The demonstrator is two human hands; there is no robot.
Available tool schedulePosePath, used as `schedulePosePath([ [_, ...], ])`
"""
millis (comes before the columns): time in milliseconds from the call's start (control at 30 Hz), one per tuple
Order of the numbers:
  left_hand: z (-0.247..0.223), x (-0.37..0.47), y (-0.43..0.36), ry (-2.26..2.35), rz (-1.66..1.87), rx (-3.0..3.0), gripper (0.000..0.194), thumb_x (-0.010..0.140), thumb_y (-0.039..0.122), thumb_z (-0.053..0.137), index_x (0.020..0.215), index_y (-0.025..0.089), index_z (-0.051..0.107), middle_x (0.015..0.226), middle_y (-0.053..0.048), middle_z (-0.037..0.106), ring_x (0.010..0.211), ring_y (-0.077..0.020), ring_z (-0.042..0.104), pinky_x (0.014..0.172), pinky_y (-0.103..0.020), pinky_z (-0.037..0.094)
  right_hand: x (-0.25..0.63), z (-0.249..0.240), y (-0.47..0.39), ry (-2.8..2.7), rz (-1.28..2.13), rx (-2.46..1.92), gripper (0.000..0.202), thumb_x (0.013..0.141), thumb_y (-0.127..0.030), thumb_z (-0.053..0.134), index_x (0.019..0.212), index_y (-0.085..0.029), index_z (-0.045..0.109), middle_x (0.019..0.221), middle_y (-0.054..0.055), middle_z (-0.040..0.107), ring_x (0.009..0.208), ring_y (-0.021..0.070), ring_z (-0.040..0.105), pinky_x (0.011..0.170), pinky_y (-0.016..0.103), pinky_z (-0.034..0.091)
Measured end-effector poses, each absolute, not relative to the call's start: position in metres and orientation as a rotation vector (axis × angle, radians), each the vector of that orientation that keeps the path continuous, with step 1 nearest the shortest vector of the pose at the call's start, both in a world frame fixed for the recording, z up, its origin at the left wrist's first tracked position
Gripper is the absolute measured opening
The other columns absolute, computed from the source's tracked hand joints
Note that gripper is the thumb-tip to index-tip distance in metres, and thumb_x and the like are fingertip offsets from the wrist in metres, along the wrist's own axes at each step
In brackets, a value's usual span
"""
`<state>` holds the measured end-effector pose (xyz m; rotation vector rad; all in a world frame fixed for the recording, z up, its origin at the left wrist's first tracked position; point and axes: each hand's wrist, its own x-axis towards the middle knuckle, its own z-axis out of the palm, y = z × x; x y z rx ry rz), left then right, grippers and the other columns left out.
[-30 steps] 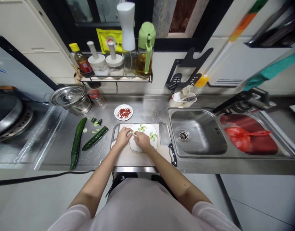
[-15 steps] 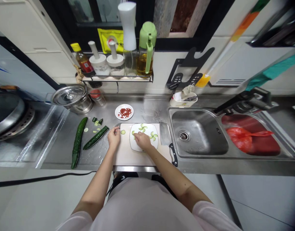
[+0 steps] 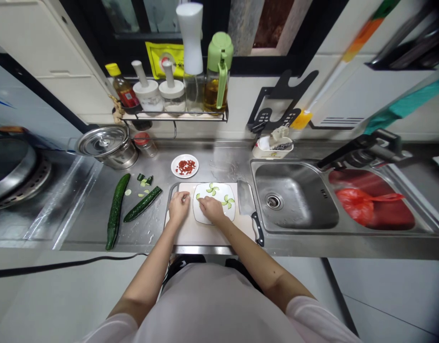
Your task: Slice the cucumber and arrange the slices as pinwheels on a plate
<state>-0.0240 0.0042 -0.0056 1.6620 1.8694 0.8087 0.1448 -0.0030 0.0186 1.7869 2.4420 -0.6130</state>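
Curved cucumber slices (image 3: 228,202) dot a squarish plate (image 3: 201,216).

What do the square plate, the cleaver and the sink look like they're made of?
Square plate: probably glazed ceramic, smooth white with a thin dark edge. Cleaver: likely steel, its blade grey and flat; black riveted handle, plastic or wood unclear. Sink: seemingly stainless steel, silvery with soft reflections.

Glossy plate (image 3: 202,217); shiny metal sink (image 3: 301,205); bumpy-skinned cucumber (image 3: 116,209)
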Motion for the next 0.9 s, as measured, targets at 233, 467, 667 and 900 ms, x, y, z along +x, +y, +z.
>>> schedulePosePath([
  [233,-0.007,-0.012,0.004,1.809,0.67,1.916,0.021,0.085,0.028,0.059,0.098,0.025,0.075,0.1,-0.007,0.062,0.096,-0.0238,0.056,0.088,-0.036,0.046,0.14,0.019,-0.007,2.407,-0.595,1.845,0.039,0.101,-0.028,0.029,0.126,-0.025,0.059,0.109,0.009,0.065,0.1,0.0207,0.058,0.075,0.027,0.041],
  [467,-0.009,-0.007,0.008,1.798,0.647,2.008,0.021,0.084,0.024,0.062,0.1,0.025,0.075,0.106,-0.008,0.06,0.102,-0.025,0.051,0.093,-0.038,0.045,0.14,0.019,-0.008,2.397,-0.591,1.846,0.041,0.102,-0.029,0.027,0.129,-0.026,0.058,0.109,0.009,0.065,0.1,0.0206,0.058,0.075,0.027,0.041],
  [667,-0.009,-0.009,0.011,1.759,0.648,2.011,0.02,0.084,0.024,0.062,0.099,0.025,0.076,0.107,-0.008,0.059,0.103,-0.0242,0.052,0.093,-0.037,0.045,0.139,0.019,-0.01,2.377,-0.585,1.865,0.044,0.103,-0.03,0.024,0.129,-0.026,0.059,0.109,0.009,0.065,0.1,0.0208,0.058,0.076,0.028,0.042],
  [900,-0.007,-0.009,0.012,1.724,0.641,1.998,0.022,0.084,0.023,0.061,0.1,0.025,0.075,0.108,-0.008,0.058,0.105,-0.0248,0.051,0.095,-0.038,0.045,0.14,0.02,-0.01,2.374,-0.594,1.854,0.042,0.103,-0.03,0.026,0.13,-0.026,0.058,0.109,0.01,0.065,0.1,0.0201,0.059,0.076,0.027,0.041],
])
